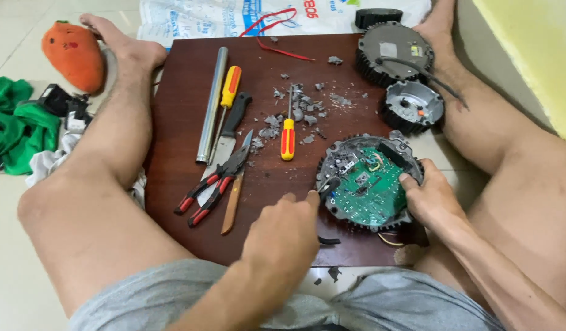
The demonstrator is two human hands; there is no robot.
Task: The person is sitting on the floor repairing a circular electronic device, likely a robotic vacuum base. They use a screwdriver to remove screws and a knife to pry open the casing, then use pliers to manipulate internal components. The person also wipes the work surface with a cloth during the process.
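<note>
A round finned housing [341, 214] with a green circuit board [375, 190] lies at the near right edge of the dark counter [172, 122]. Right hand [433, 196] clasps its rim; left hand [283, 236], just left of the housing, closes on a dark tool [329, 186] whose tip touches the board.

All places are given from the brown board [185, 122]. On it, near its left edge, lies a metal tube [210, 105], with a yellow screwdriver [229, 92] just beside it, then a knife [231, 125] and red-handled pliers [212, 184]. A second small screwdriver [287, 132] lies mid-board among grey debris [301, 110]. At the board's far right corner sit two round finned housings [393, 52] [413, 105]. Left of the board, well apart, lie an orange plush carrot [73, 54] and green cloth [19, 125]. Beyond the far edge lies a printed white bag [203, 18].
</note>
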